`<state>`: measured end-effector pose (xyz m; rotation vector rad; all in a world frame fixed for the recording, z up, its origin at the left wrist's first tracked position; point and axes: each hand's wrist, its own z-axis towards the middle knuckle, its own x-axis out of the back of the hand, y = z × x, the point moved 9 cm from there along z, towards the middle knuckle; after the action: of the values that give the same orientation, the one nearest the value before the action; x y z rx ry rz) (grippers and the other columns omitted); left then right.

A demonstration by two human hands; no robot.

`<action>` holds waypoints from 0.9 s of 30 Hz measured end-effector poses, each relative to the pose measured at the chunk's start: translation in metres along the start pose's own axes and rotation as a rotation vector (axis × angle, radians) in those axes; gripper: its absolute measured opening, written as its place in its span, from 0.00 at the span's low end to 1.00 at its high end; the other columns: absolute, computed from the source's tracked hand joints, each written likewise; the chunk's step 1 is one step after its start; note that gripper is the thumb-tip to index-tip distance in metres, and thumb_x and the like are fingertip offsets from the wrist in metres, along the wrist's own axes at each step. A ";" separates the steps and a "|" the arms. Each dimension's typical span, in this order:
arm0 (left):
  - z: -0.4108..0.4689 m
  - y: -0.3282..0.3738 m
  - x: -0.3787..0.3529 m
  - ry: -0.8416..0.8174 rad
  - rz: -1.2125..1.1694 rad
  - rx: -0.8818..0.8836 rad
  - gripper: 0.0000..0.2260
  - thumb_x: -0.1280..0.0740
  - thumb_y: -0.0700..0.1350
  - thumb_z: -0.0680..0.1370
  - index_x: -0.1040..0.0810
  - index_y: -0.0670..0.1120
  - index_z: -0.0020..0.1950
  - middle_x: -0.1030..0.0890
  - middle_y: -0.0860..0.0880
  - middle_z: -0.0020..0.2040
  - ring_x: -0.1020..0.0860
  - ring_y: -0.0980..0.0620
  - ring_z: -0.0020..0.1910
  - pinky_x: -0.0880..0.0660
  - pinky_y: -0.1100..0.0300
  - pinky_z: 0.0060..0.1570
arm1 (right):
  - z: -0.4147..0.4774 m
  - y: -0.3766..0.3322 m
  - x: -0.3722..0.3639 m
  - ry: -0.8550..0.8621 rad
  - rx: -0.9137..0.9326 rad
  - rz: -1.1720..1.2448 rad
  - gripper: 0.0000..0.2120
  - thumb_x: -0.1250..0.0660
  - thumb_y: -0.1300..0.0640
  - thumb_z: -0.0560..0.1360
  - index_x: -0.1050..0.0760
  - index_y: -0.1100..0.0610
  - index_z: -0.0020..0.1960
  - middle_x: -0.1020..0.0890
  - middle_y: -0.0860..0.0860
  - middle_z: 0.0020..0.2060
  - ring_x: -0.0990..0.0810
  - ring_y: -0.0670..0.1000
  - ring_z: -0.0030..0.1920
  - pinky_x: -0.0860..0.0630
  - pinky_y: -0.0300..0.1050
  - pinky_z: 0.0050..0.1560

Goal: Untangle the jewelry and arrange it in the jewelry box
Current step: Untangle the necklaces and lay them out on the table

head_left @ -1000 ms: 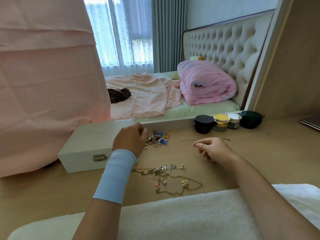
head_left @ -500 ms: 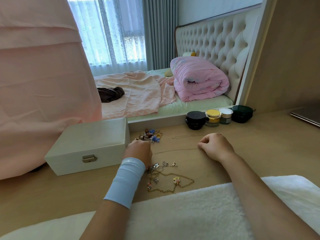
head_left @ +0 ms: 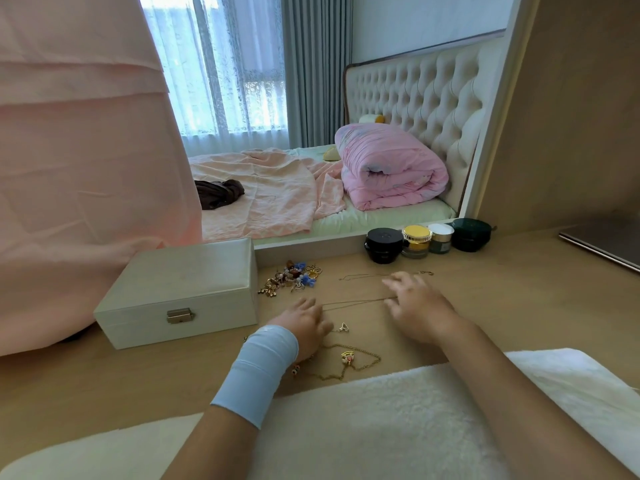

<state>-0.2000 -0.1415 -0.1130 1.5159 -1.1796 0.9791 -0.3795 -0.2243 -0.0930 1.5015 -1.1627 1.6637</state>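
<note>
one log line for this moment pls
step: untangling | left hand: on thin chain end | right hand: on other end | jewelry box: closed | jewelry pile: beside box

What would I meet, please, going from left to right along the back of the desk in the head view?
jewelry box → tangled jewelry pile → black jar → yellow-lidded jar → white-lidded jar → dark green jar

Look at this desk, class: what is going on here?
A person works at a wooden desk. The left hand and right hand each meet one end of a thin chain stretched between them; blur hides the grip. The white jewelry box at the left is closed. A pile of tangled jewelry lies behind the hands, a gold charm necklace nearer.
</note>
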 end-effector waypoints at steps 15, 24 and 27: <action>0.044 0.062 -0.017 -0.109 0.032 -0.083 0.31 0.56 0.62 0.82 0.61 0.48 0.80 0.64 0.51 0.79 0.64 0.54 0.78 0.63 0.52 0.76 | -0.001 0.072 -0.022 -0.181 -0.143 -0.007 0.36 0.54 0.35 0.82 0.61 0.52 0.82 0.62 0.49 0.81 0.64 0.51 0.80 0.61 0.57 0.80; 0.073 0.063 -0.014 -0.059 0.035 -0.083 0.30 0.55 0.60 0.83 0.61 0.48 0.80 0.64 0.51 0.79 0.64 0.55 0.77 0.64 0.54 0.76 | 0.016 0.083 -0.022 -0.117 -0.166 0.023 0.35 0.53 0.37 0.83 0.61 0.52 0.82 0.62 0.50 0.81 0.65 0.52 0.80 0.63 0.59 0.79; 0.067 0.061 -0.007 -0.016 -0.024 -0.105 0.29 0.52 0.56 0.84 0.60 0.49 0.80 0.62 0.51 0.80 0.64 0.54 0.78 0.63 0.55 0.74 | 0.013 0.081 -0.014 -0.084 -0.147 0.038 0.34 0.51 0.40 0.83 0.59 0.51 0.83 0.63 0.50 0.81 0.65 0.53 0.81 0.63 0.60 0.78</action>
<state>-0.2586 -0.2108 -0.1235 1.4533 -1.2033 0.8772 -0.4430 -0.2691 -0.1240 1.4771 -1.3359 1.5168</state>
